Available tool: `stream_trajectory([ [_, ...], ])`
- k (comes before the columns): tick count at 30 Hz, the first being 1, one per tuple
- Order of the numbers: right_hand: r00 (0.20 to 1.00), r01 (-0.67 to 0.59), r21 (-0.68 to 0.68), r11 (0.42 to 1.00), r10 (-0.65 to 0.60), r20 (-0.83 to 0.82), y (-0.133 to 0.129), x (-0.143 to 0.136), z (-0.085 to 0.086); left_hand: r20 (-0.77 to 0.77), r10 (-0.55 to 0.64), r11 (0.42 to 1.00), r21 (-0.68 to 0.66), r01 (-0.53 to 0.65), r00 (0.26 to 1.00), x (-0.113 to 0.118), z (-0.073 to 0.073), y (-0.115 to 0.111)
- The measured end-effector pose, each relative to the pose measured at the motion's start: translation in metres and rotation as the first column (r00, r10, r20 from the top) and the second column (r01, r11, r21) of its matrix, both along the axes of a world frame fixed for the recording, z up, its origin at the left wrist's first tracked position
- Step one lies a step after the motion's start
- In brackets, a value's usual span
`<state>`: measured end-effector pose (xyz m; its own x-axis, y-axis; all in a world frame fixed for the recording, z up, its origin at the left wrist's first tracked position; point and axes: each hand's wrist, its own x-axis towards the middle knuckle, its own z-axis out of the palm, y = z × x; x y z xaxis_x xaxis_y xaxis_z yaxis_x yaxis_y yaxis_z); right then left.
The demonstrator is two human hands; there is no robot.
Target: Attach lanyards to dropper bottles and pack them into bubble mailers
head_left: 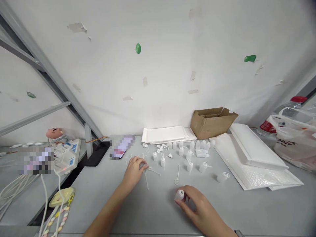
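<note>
My right hand [195,204] holds a small white bottle [179,195] upright near the front of the grey table, fingers wrapped round its side; its open neck faces up. Further left, my left hand [135,168] is at a group of thin white ring-ended strips [147,181], its fingertips pinched together at them; what lies between the fingers is too small to make out. One ring strip [176,181] lies alone between the hands. Beyond are several small white bottles [189,166], some with strips at their necks, and small white caps [160,148].
White padded envelopes [256,148] lie at the right, beside a brown cardboard box [213,123] and a plastic bag [296,141]. Flat white packs [165,134] rest against the wall. Phones, a power strip [71,158] and cables occupy the left.
</note>
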<state>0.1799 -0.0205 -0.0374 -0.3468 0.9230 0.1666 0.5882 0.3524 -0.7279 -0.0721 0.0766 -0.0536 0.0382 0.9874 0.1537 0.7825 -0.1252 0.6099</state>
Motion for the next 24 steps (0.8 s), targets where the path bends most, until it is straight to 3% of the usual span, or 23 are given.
stream_trajectory([
  [7,1.000,0.011,-0.040,0.999,-0.011,-0.001,-0.002,0.001,0.001,0.050,0.006,1.000,0.007,-0.007,0.999,0.002,-0.002,0.001],
  [17,0.998,-0.005,-0.084,0.996,0.000,-0.058,-0.001,-0.009,0.011,0.119,0.169,0.985,0.024,-0.173,0.978,0.001,0.019,-0.016],
  [24,0.998,-0.020,-0.062,0.998,0.016,-0.066,0.002,-0.012,0.012,0.073,0.056,0.998,-0.033,-0.054,0.996,0.000,0.010,-0.020],
])
